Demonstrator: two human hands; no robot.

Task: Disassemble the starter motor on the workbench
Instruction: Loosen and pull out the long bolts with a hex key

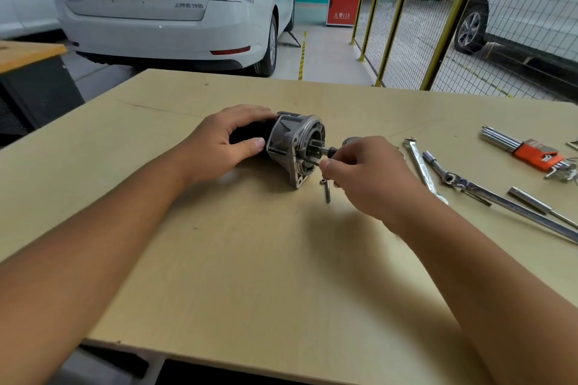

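- A starter motor [291,147] lies on its side near the middle of a pale wooden counter [250,259], its long axis running left to right and its silver flanged nose facing the person's right.
- The left hand [225,144] grips the motor's dark body, fingers curled over the top and thumb against the near side.
- The right hand [366,175], the nearer one to the open nose, pinches a thin dark rod [309,162], apparently a long bolt, angled into the flange; its far end is hard to make out.
- A loose bolt [327,189] lies on the counter just below the flange.
- Drawing the rod out would mean pulling rightward, along the motor's axis.
- A wrench [422,166], a ratchet [463,183] and a set of hex keys [528,151] lie well apart to the right.
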